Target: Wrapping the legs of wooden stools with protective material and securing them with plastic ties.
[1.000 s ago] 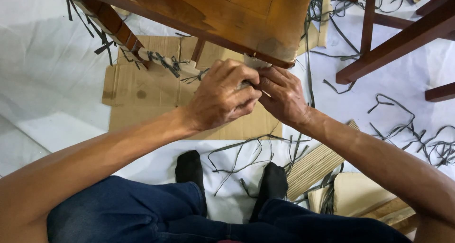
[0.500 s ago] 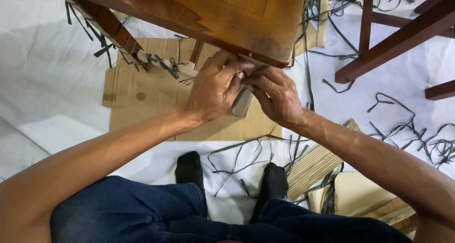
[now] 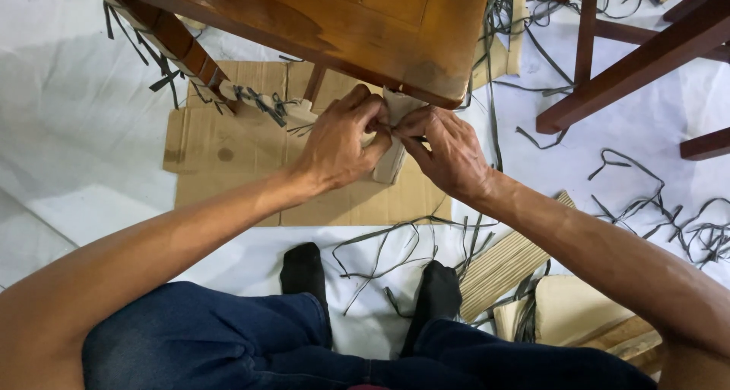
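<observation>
A brown wooden table (image 3: pixel 380 17) stands over me, its near corner at centre top. Under that corner a table leg wrapped in pale cardboard (image 3: pixel 393 158) points down toward me. My left hand (image 3: pixel 338 143) grips the wrapping from the left, fingers curled on it. My right hand (image 3: pixel 449 150) pinches the same wrapping from the right, fingertips meeting the left hand's. Another wrapped leg (image 3: pixel 262 101) with dark straps tied round it lies to the left.
A flattened cardboard sheet (image 3: pixel 228 154) lies on the white floor cover under the legs. Dark plastic straps (image 3: pixel 654 207) are scattered at right and between my socked feet (image 3: pixel 304 264). Corrugated cardboard pieces (image 3: pixel 509 261) lie by my right knee. Dark wooden furniture legs (image 3: pixel 608 86) stand at top right.
My hands first covered the leg's wrapping completely; they have shifted up toward the table corner, so the pale wrapped end now shows below them. Both keep hold of it.
</observation>
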